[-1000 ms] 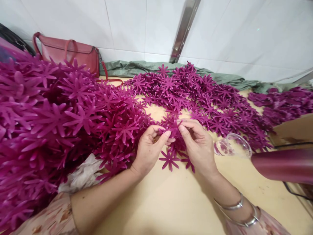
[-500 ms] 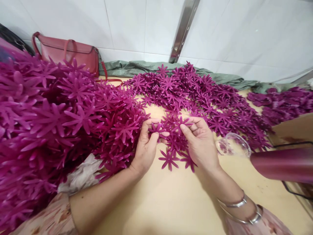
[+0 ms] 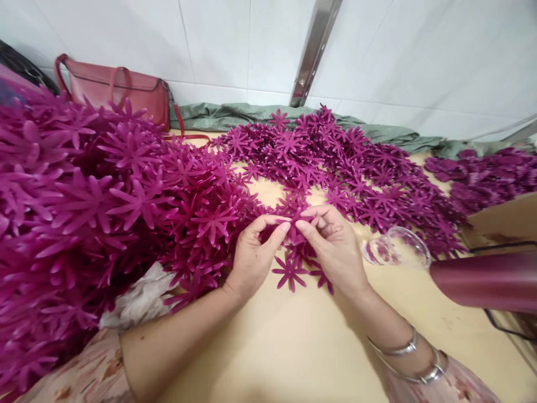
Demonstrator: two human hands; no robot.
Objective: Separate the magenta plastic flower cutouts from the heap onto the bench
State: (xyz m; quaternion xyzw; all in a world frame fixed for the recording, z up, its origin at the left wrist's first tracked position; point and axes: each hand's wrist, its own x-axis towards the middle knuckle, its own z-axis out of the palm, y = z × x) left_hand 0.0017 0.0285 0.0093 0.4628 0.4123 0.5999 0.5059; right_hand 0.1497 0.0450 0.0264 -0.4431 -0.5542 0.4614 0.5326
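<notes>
Above the table, my left hand (image 3: 254,254) and my right hand (image 3: 339,254) meet with their fingertips almost touching. Both pinch, thumb against forefinger, on a magenta star-shaped artificial flower petal piece (image 3: 311,219), mostly covered by the fingers. Whether one piece or a stack of two is held, I cannot tell. Just below the hands, a loose petal piece (image 3: 290,273) lies flat on the table, and another (image 3: 324,278) is partly hidden by my right hand. More pieces lie behind the fingers.
A tall heap of petal pieces (image 3: 140,201) fills the left, and a lower one (image 3: 293,145) stretches along the back. At right are a clear plastic cup (image 3: 409,249), a maroon cylinder (image 3: 486,281) and a cardboard box (image 3: 503,224). A red handbag (image 3: 117,92) stands at back left.
My hands have come together. My right hand moved left with its petal piece, and my left hand's fingertips moved right to meet it. The loose pieces below stayed put.
</notes>
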